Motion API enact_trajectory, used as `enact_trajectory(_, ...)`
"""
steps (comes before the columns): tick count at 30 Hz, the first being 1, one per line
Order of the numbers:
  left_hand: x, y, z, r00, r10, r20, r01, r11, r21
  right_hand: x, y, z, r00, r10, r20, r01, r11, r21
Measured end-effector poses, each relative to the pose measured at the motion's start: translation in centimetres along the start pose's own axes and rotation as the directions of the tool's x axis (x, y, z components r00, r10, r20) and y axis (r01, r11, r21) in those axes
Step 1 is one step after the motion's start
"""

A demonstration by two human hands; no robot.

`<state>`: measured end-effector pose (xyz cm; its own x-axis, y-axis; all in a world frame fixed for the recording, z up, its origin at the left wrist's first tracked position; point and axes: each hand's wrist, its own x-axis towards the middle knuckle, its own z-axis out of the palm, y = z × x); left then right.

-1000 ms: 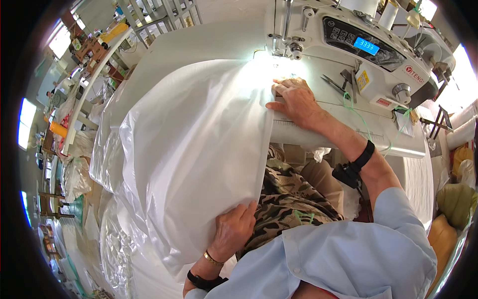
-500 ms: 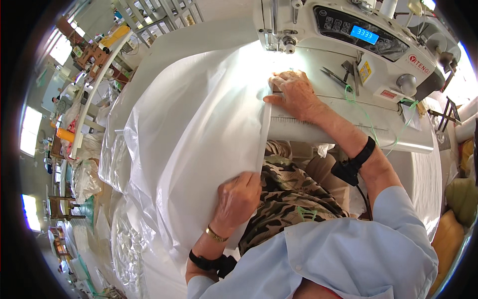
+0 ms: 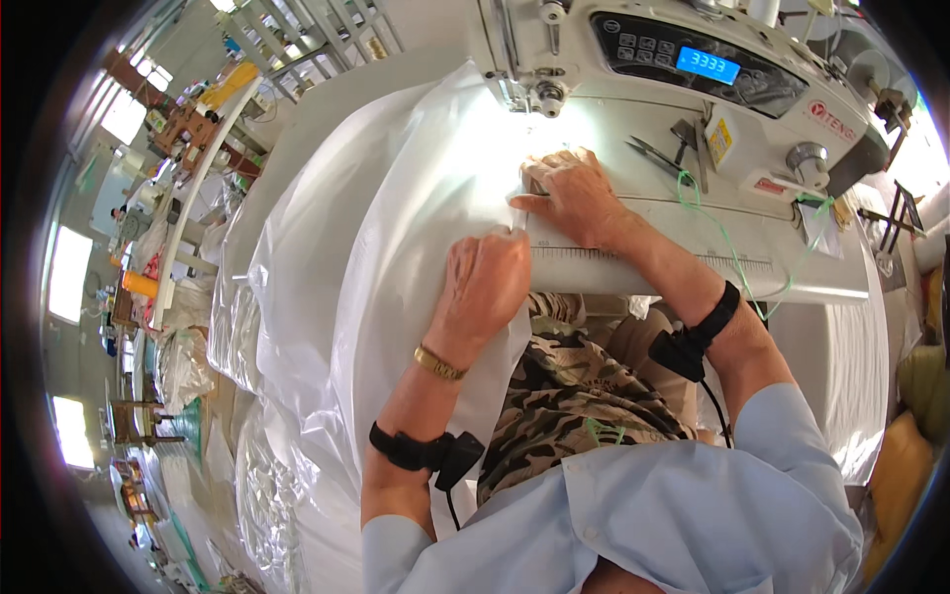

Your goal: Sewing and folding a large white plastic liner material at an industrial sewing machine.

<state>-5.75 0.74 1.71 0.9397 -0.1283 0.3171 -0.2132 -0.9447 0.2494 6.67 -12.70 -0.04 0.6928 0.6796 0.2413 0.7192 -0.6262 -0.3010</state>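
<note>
Gripping white sheet (image 3: pixel 396 218), left fingers (image 3: pixel 514 259), right fingers (image 3: pixel 566 166) at its edge

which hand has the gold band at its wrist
The left hand, curled on the sheet, wears the gold band; the right hand, nearer the machine, has none.

From the person's head, one wide fisheye view looks steeply down past the blue shirt (image 3: pixel 693 505) onto the near left hand (image 3: pixel 487 287) and right hand (image 3: pixel 574 198), reaching forward to the sewing machine (image 3: pixel 693 69).
</note>
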Motion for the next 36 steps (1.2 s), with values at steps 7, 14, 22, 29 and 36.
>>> enact_trajectory(7,5.8,-0.9,0.8,0.999,-0.011,0.036,0.008,0.997,0.074,-0.3,-0.2,-0.7,0.998,0.037,0.052,-0.036,0.999,-0.016)
enact_trajectory(14,8.7,-2.2,2.7,0.988,-0.141,-0.063,0.139,0.990,-0.038,0.7,0.8,1.1,0.993,0.045,-0.108,-0.043,0.999,0.027)
enact_trajectory(22,-0.9,7.3,-6.0,0.943,0.301,-0.144,-0.331,0.790,-0.516,1.7,3.1,2.5,0.999,0.039,-0.023,-0.041,0.997,-0.063)
enact_trajectory(29,-10.0,15.9,-12.4,0.449,0.841,-0.301,-0.025,-0.325,-0.945,-0.5,1.0,1.0,0.964,-0.096,-0.248,0.096,0.995,-0.012)
enact_trajectory(36,-11.6,16.8,-16.2,0.396,0.914,-0.090,-0.309,0.040,-0.950,-4.1,1.9,-0.7,0.962,-0.092,-0.256,0.119,0.989,0.093)
